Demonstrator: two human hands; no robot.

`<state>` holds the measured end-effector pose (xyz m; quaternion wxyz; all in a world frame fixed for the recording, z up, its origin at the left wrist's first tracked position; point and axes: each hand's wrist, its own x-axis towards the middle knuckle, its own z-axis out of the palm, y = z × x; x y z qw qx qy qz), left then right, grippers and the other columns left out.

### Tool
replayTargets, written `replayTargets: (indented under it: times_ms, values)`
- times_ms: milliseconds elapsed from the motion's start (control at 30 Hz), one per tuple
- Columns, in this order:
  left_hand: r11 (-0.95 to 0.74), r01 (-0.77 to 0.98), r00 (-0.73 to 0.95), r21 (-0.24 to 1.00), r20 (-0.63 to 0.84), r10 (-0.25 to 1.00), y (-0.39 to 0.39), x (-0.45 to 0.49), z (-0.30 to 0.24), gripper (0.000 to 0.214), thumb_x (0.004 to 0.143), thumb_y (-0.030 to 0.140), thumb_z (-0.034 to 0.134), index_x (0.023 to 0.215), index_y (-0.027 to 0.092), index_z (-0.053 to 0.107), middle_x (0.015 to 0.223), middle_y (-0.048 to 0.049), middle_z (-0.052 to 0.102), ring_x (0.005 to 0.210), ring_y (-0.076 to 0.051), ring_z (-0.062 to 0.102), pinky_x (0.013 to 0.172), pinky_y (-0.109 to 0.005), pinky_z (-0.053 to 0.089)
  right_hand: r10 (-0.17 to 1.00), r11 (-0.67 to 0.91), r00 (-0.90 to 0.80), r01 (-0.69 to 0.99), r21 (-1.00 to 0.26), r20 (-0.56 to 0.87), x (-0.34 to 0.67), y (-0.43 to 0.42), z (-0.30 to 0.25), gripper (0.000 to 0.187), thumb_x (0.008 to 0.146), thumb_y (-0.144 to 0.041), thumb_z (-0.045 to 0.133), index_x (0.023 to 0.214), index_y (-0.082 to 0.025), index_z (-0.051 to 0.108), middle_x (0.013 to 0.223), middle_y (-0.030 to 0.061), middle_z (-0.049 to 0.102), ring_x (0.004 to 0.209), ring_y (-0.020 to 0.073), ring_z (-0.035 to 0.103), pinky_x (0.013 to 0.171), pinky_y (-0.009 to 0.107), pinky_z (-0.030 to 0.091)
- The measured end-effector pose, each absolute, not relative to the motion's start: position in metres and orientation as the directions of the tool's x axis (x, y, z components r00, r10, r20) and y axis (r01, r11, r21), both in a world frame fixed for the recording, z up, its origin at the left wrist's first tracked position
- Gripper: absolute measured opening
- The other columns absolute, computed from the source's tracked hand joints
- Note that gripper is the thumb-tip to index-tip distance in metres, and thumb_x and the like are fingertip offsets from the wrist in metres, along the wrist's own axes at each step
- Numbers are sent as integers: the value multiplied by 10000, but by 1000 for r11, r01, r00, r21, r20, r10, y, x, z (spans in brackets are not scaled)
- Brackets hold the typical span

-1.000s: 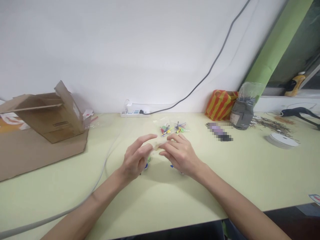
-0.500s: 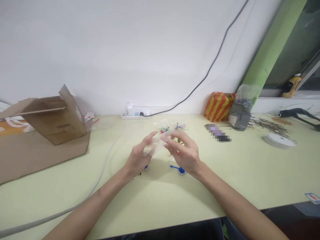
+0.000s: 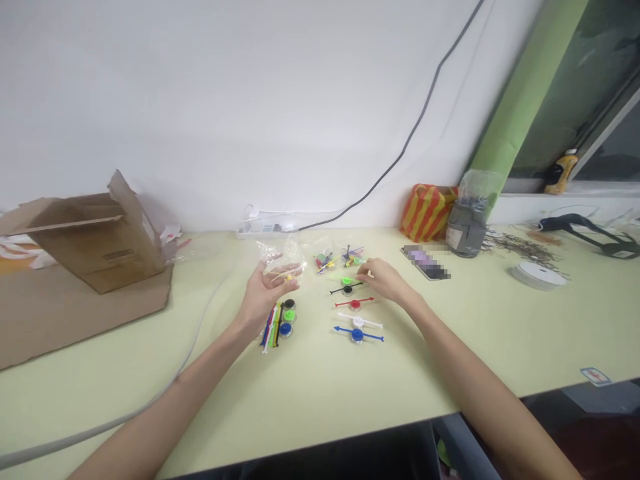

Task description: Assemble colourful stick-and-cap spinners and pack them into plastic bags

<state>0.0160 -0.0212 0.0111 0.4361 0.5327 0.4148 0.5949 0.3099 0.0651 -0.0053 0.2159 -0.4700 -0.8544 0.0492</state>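
My left hand (image 3: 266,291) is raised a little above the table, its fingers curled round a small clear plastic bag (image 3: 280,259) with a yellow piece inside. My right hand (image 3: 385,280) reaches forward and its fingertips pinch at the green spinner toy (image 3: 346,281) at the top of a row. Below it lie a black, a red (image 3: 355,304), a white and a blue spinner (image 3: 357,333). A cluster of coloured sticks and round caps (image 3: 278,322) lies just under my left hand. Two more small bags of coloured parts (image 3: 334,257) rest farther back.
An open cardboard box (image 3: 95,233) stands at the left on flat cardboard. A white power strip (image 3: 265,227) sits at the wall, and a grey cable (image 3: 200,333) crosses the table. A phone (image 3: 426,262), a striped bag (image 3: 425,213), a grey bagged container (image 3: 467,223) and a white tape roll (image 3: 537,275) are at the right.
My hands, held together over the toys, have parted: the left lifted the clear bag up and left, the right moved forward to the green spinner. The spinners and sticks are now uncovered.
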Motion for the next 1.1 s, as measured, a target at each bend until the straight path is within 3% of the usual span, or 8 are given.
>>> replayTargets:
  times_ms: [133, 233, 367, 500, 700, 900, 1100]
  values:
    - [-269, -5, 6, 963, 269, 963, -20, 19, 4, 636, 748, 377, 830, 1293, 201, 553, 1316, -164, 664, 1251, -283, 614, 1042, -431, 510, 849, 521, -421, 771, -366, 320, 303, 69, -14, 146, 872, -100, 678, 750, -178, 691, 838, 60, 692, 827, 210, 610, 741, 288, 421]
    - [-246, 5, 49, 969, 245, 968, -22, 21, 4, 594, 749, 411, 819, 1249, 187, 588, 1337, -173, 648, 1240, -312, 613, 976, -447, 557, 821, 535, -328, 728, -429, 467, 299, 68, -12, 131, 896, -113, 617, 793, -187, 648, 857, 50, 678, 838, 219, 592, 755, 307, 420]
    - [-178, -17, 108, 984, 179, 978, -26, 22, 8, 685, 770, 428, 796, 1346, 196, 505, 1211, -168, 706, 1167, -324, 653, 834, -432, 616, 674, 649, -142, 581, -491, 725, 293, 54, 6, 150, 972, -162, 487, 897, -193, 614, 891, 53, 642, 829, 213, 576, 773, 326, 436]
    - [-137, 4, 278, 991, 130, 952, -31, 22, 15, 733, 780, 369, 797, 1400, 220, 435, 1214, -180, 691, 1115, -320, 677, 741, -361, 614, 503, 752, -10, 499, -431, 864, 284, 27, 28, 180, 1010, -173, 434, 945, -204, 599, 901, 49, 594, 849, 206, 557, 745, 317, 437]
    - [-110, 58, 516, 992, 65, 854, -42, 24, 30, 898, 789, 311, 800, 1509, 247, 268, 1068, -173, 722, 812, -249, 740, 485, -195, 477, 363, 803, 54, 488, -341, 930, 279, 12, 39, 215, 1025, -148, 428, 959, -213, 622, 894, 50, 538, 839, 197, 530, 738, 323, 432]
    - [-92, 78, 567, 993, 32, 823, -45, 23, 34, 902, 784, 330, 803, 1511, 234, 278, 1030, -162, 740, 795, -253, 746, 493, -212, 480, 315, 792, -33, 559, -244, 948, 287, 21, 35, 266, 1033, -156, 402, 944, -222, 644, 910, 51, 474, 841, 204, 499, 718, 337, 409]
    - [-112, 96, 575, 989, 37, 818, -45, 21, 34, 845, 815, 342, 779, 1507, 224, 308, 1030, -175, 746, 801, -240, 747, 516, -194, 478, 329, 755, -20, 607, -250, 944, 293, 27, 33, 274, 1034, -168, 391, 953, -226, 646, 929, 53, 457, 834, 207, 477, 730, 352, 407]
